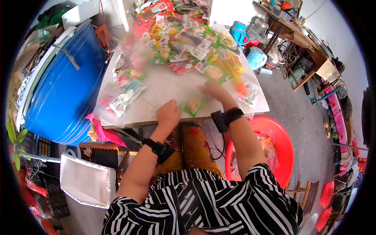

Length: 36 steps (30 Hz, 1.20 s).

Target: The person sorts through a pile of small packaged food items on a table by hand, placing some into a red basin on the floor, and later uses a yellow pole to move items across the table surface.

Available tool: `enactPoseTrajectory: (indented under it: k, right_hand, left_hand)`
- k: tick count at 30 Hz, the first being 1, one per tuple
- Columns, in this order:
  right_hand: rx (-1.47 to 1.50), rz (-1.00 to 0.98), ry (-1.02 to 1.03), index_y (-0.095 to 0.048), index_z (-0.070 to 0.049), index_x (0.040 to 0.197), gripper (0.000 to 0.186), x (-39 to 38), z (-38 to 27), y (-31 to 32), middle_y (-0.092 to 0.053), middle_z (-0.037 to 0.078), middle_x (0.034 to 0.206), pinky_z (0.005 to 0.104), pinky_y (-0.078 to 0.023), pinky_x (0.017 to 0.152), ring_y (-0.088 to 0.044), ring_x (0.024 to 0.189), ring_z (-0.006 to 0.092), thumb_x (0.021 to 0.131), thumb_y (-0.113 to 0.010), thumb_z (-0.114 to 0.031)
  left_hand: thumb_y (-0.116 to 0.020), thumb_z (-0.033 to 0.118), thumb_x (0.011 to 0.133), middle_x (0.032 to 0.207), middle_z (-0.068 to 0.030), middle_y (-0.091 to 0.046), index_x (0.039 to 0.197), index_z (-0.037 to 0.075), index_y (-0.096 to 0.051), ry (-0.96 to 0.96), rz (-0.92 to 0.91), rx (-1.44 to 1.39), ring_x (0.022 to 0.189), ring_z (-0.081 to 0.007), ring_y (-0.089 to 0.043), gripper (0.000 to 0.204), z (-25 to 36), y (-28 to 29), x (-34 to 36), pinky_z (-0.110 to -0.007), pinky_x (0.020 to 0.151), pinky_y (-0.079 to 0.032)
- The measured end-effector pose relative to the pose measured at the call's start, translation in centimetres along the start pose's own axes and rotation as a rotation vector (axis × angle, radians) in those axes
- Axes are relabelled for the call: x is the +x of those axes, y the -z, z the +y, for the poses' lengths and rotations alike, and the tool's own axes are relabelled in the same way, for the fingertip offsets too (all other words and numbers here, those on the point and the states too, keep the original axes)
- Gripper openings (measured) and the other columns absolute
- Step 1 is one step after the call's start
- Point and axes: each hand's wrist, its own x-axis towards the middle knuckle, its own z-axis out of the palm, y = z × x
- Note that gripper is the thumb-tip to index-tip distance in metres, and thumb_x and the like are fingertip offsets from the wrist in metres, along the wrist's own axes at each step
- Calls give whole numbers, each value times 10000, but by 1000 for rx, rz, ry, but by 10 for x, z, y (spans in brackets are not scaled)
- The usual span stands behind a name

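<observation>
My left hand (169, 114) is curled into a fist at the near edge of the white table (164, 88). What it holds, if anything, is hidden by the fingers. My right hand (213, 90) reaches over the table and is smeared by motion, so its fingers cannot be made out. Between the hands, a clear packet with green edges and pale contents (193, 105) appears blurred near the table's edge. Beyond them spreads a heap of small food packets (172, 47) in green, red and yellow. A clear and white packet (127, 100) lies to the left of my left hand.
A big blue barrel (66, 86) stands against the table's left side. At the lower right, a red tub (288, 149) holds several packets. A white foam box (86, 182) sits low on the left. Farther right are a wooden table (286, 25) and a blue jug (238, 31).
</observation>
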Motion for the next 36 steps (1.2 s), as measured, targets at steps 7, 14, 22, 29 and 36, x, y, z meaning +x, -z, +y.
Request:
enactPoseTrajectory:
  k: [7,14,22,29,36]
  right_hand:
    - [624,198,-11,-406,58,887,371,-59,47,-34,-460,129,836,303,-390,604,-475,699,211,682,-472,-244]
    - [1692,182,37,-408,19,858,194,-88,31,-38,-466,67,758,270,-397,575,-470,655,155,678,-403,-50]
    - [1554,90,-123,-383,-22,860,175,-74,28,-41,-446,54,751,289,-408,543,-465,639,154,702,-410,-93]
    - [1664,417,-211,-354,-52,843,223,-55,10,-68,-423,53,767,322,-418,520,-453,669,158,742,-422,-238]
    - [1215,243,-360,-382,-34,837,253,-71,-10,-41,-442,61,708,249,-374,435,-433,545,128,717,-436,-249]
  left_hand:
    - [-436,155,595,555,-134,-484,663,44,-432,-41,-65,57,552,-299,-474,130,5,-4,4,-410,489,-356]
    - [-430,158,607,517,-130,-480,661,48,-412,-85,-62,61,507,-305,-472,124,8,-4,3,-411,462,-358]
    - [-420,171,644,617,-145,-507,790,64,-434,-7,-168,-28,589,-305,-487,181,18,-1,1,-400,518,-372]
    - [-409,136,641,627,-151,-502,837,66,-438,-93,-83,-123,592,-313,-481,210,18,-9,1,-399,526,-374]
    - [-395,119,633,626,-142,-485,872,94,-433,-96,-202,-50,601,-322,-454,243,23,-9,1,-407,510,-345]
